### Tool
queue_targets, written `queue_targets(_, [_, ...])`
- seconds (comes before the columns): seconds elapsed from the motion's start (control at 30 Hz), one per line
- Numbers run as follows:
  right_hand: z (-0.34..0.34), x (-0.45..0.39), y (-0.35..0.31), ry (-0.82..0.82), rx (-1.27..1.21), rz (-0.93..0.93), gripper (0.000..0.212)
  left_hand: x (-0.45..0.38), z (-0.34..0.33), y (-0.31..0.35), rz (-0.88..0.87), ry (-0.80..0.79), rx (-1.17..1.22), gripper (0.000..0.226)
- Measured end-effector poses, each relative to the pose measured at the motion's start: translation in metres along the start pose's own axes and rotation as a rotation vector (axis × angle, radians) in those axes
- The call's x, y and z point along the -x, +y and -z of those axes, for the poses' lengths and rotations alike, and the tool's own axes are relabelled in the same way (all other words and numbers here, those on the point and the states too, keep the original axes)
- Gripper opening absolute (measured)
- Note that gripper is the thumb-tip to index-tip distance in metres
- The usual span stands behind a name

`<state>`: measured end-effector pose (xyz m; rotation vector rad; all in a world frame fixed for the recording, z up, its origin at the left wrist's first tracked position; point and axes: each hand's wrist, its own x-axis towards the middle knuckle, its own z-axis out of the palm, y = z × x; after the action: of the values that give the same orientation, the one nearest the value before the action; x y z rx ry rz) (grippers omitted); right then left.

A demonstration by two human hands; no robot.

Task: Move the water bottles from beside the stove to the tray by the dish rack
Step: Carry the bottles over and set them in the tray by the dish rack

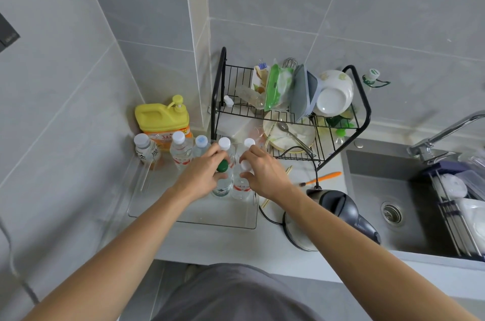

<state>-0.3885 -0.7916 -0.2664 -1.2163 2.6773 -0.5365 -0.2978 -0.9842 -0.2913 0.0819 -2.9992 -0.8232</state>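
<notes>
Left hand (202, 171) gripping green-capped bottle (223, 179), right hand (262, 173) gripping white-capped bottle (242, 179) (both upright), over clear tray (194, 218).

Labels on the bottles (221, 190) and yellow jug (162, 121) are too blurred to read.

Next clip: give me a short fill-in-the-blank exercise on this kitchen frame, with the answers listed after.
1. The bottle under the left hand has a ____ cap.
2. The clear tray lies to the ____ of the dish rack.
3. The jug behind the tray is ____.
4. The toothbrush on the counter has an ____ handle.

Answers: green; left; yellow; orange
</notes>
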Motion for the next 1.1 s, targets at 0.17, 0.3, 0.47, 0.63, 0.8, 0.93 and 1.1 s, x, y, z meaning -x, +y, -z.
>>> queue_targets(0.17, [-0.001,0.000,0.000,-0.021,-0.025,-0.049,0.035,-0.001,0.008,0.010,0.050,-0.025,-0.068,0.040])
queue_targets(0.3, [0.007,0.002,-0.001,-0.130,0.009,-0.087,0.049,0.010,0.001,0.025,0.087,0.048,-0.164,0.052])
queue_targets(0.47, [0.037,0.018,0.001,-0.018,-0.012,-0.071,0.055,0.010,0.024,0.059,0.059,0.282,-0.226,0.037])
queue_targets(0.63, [0.096,0.051,0.017,0.283,0.060,-0.177,0.041,-0.030,0.046,0.119,-0.189,0.363,-0.171,0.030])
queue_targets(0.8, [0.146,0.111,0.036,0.524,0.157,-0.392,0.046,-0.063,0.047,0.177,-0.386,0.318,-0.136,0.038])
queue_targets(0.93, [0.174,0.213,0.058,0.656,0.202,-0.670,0.050,-0.082,0.024,0.275,-0.616,0.232,-0.006,0.043])
queue_targets(1.1, [0.184,0.366,0.063,0.730,0.262,-1.059,0.058,-0.058,-0.039,0.407,-0.865,0.000,0.069,0.060])
